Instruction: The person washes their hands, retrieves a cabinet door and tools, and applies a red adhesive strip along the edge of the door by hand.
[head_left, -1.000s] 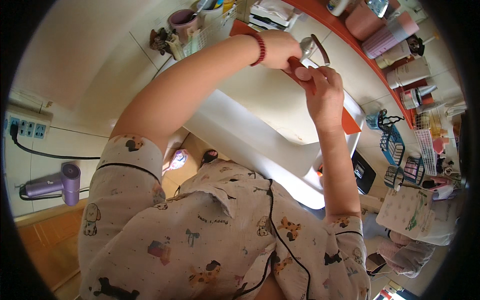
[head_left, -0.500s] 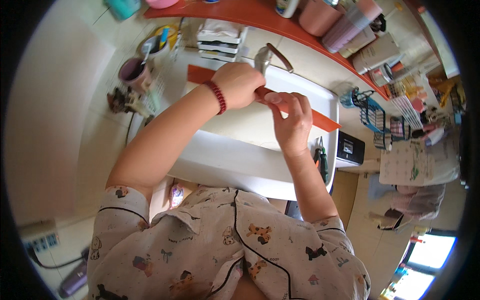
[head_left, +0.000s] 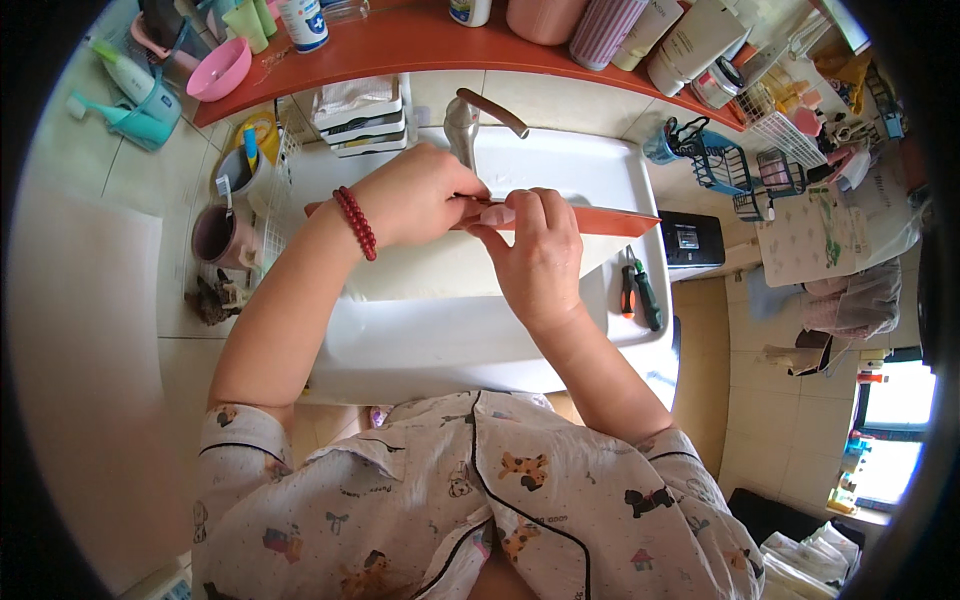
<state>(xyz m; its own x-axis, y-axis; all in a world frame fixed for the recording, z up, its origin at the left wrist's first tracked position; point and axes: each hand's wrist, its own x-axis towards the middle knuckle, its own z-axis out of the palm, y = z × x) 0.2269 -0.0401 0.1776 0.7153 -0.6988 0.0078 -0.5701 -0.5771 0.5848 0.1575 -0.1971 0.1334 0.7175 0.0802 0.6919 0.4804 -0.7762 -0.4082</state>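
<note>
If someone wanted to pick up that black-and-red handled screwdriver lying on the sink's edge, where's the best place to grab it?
Take the black-and-red handled screwdriver by its thick handle, from above. It lies flat on the white sink's right rim, beside a green-handled tool, so a grip across the handle from above looks simplest. Both hands are busy over the basin.

Tiled bathroom, bright window (head_left: 880, 440).

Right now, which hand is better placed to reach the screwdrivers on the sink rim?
Right. The right hand sits on the same side as the two screwdrivers lying on the sink rim, just past its knuckles. The left hand grips the orange strip further away, near the faucet.
</note>
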